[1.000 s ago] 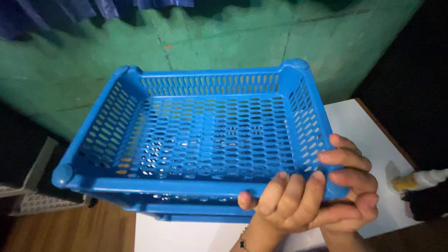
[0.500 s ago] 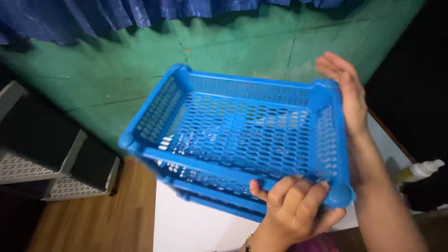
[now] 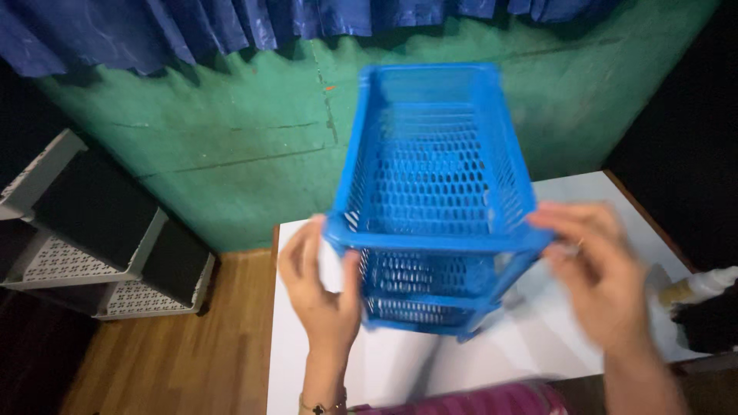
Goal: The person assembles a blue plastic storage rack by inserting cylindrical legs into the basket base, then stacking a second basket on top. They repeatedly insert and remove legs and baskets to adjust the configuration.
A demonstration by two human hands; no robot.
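Two blue perforated plastic baskets (image 3: 438, 184) are stacked, one nested under the other, and held above the white table (image 3: 523, 346), over its middle. The top basket shows nothing inside; its mesh floor and walls are bare. What the lower basket holds cannot be told, since only its near end shows.

The left hand (image 3: 319, 288) grips the near left corner of the stack, thumb laid against the lower basket's end wall and fingers curled behind the corner. The right hand (image 3: 596, 273) is at the near right corner, fingers half curled and touching the top rim; it is blurred, so whether it really grips cannot be told.

At the right edge of the table lies one bottle (image 3: 696, 288) with a white cap. On the wooden floor (image 3: 169, 361) to the left stands one white shelf unit (image 3: 92, 253) with dark compartments.
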